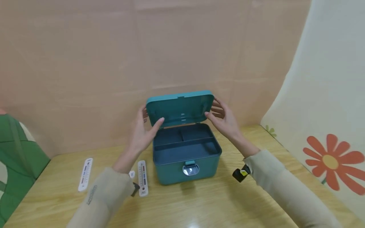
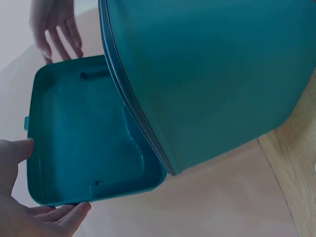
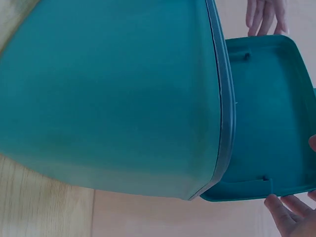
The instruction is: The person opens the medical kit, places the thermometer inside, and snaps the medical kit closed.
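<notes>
A teal storage box (image 1: 186, 172) stands on the wooden table with its lid (image 1: 179, 109) raised and tilted back on its hinges. Inside lies a dark divided tray (image 1: 182, 152); a shiny latch (image 1: 190, 168) sits on the front. My left hand (image 1: 141, 133) holds the lid's left side, thumb in front and fingers at the side and behind. On the lid's right side, my right hand (image 1: 225, 118) grips likewise, its thumb at the inner rim. Both wrist views show the lid (image 2: 84, 133) between the two hands, beside the box wall (image 3: 113, 98).
Two white strips with printed scales lie left of the box: one strip (image 1: 85, 174) farther out, another strip (image 1: 143, 183) close by my left sleeve (image 1: 105, 196). A pinkish cloth backdrop (image 1: 182, 47) hangs behind the table. At the right hangs a flower-printed sheet (image 1: 319, 95).
</notes>
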`<state>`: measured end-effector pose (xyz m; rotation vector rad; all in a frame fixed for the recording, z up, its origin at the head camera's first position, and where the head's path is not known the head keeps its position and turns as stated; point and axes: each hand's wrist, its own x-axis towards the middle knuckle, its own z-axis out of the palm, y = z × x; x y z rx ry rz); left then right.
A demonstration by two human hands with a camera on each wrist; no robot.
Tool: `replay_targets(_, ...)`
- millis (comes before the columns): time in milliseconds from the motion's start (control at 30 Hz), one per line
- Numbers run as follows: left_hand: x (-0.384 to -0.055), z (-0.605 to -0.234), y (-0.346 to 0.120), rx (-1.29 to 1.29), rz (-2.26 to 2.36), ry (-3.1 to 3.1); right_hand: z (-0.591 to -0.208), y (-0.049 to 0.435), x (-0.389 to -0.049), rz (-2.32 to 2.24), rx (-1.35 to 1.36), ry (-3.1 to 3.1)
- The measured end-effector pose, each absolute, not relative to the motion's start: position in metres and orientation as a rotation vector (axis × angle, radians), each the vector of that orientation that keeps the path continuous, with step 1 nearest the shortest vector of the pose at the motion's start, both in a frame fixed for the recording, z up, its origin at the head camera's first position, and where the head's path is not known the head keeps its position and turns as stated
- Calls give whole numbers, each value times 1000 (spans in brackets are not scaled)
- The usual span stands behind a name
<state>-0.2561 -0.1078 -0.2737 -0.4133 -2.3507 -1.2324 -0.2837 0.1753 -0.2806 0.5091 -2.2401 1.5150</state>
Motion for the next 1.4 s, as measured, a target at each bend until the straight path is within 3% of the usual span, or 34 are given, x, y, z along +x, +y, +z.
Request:
replay_targets(567, -288, -264, -107, -317, -1349, -2502, -279, 170, -323, 1551, 503, -2314)
replay_targets(1400, -323, -280, -101, -230, -1585, -2358, -286, 154, -339, 1518, 438, -2439)
